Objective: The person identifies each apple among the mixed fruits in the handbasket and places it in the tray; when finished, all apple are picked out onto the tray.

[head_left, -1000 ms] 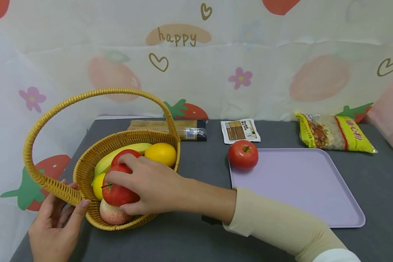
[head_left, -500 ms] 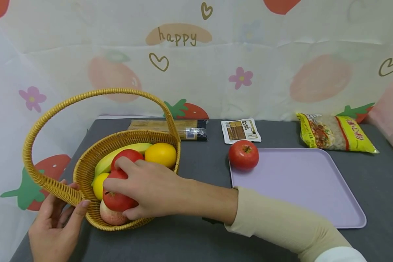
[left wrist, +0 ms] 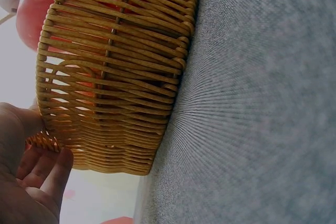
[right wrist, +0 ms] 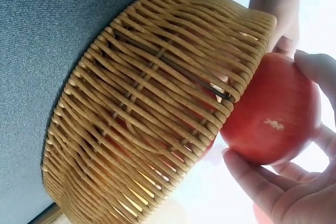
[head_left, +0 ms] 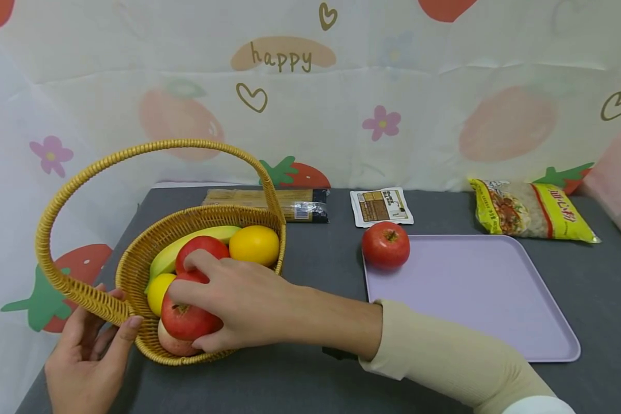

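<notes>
My right hand (head_left: 248, 302) grips a red apple (head_left: 188, 316) with curled fingers and thumb, at the near rim of the wicker basket (head_left: 127, 267). In the right wrist view this apple (right wrist: 278, 108) sits level with the rim, fingertips spread around it. Under it a pinkish peach (head_left: 173, 343) is partly hidden. Beside these in the basket lie another red apple (head_left: 202, 248), a banana (head_left: 173, 253), a yellow lemon (head_left: 157, 293) and an orange-yellow fruit (head_left: 253, 244). My left hand (head_left: 88, 362) pinches the left base of the basket's arched handle (head_left: 100, 303).
A lilac tray (head_left: 471, 287) lies at right, with a red apple (head_left: 386, 246) on its far left corner. Behind stand a pack of noodles (head_left: 302, 206), a white pouch (head_left: 382, 207) and a yellow bag (head_left: 535, 210), near the printed cloth backdrop (head_left: 419, 132).
My right hand and its apple have shifted slightly down toward the basket's near rim, covering more of the peach. The left hand and basket have stayed put.
</notes>
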`<state>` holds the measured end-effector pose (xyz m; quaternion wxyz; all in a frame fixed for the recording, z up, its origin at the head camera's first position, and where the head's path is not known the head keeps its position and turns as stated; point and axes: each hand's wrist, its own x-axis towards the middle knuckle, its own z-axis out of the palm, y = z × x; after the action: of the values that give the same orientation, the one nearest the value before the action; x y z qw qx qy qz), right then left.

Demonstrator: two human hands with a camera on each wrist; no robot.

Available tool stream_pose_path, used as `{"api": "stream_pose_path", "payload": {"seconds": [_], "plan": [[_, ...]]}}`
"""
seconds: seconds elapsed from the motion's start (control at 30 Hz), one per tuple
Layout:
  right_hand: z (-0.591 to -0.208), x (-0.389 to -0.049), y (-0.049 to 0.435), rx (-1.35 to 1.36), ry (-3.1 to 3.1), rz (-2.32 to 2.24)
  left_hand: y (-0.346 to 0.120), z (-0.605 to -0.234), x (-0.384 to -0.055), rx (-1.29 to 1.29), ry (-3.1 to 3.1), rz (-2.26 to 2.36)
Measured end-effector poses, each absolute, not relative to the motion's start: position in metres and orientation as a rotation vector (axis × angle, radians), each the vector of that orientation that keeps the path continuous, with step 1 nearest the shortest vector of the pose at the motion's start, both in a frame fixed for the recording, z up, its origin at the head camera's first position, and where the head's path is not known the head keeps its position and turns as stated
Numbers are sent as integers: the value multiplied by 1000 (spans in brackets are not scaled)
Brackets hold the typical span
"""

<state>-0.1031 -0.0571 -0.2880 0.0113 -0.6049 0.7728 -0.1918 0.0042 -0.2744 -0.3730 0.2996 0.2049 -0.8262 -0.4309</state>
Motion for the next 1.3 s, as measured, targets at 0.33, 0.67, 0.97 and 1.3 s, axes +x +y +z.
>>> {"api": "stream_pose_path", "payload": {"seconds": [0.33,0.67,0.97,1.3], "plan": [[-290,-104,-49,-1908,2389,-763,-276,-374,5,549,-2189,-1153],[-288,-102,-44,-1917,2426,-803,-276,-374,6,535,-2192,-1141],[-284,-99,-34,-1888,2463,-852,-276,-374,6,541,-2196,-1144],[-285,-91,-17,-1833,2467,-971,-276,-375,5,475,-2173,-1158]]}}
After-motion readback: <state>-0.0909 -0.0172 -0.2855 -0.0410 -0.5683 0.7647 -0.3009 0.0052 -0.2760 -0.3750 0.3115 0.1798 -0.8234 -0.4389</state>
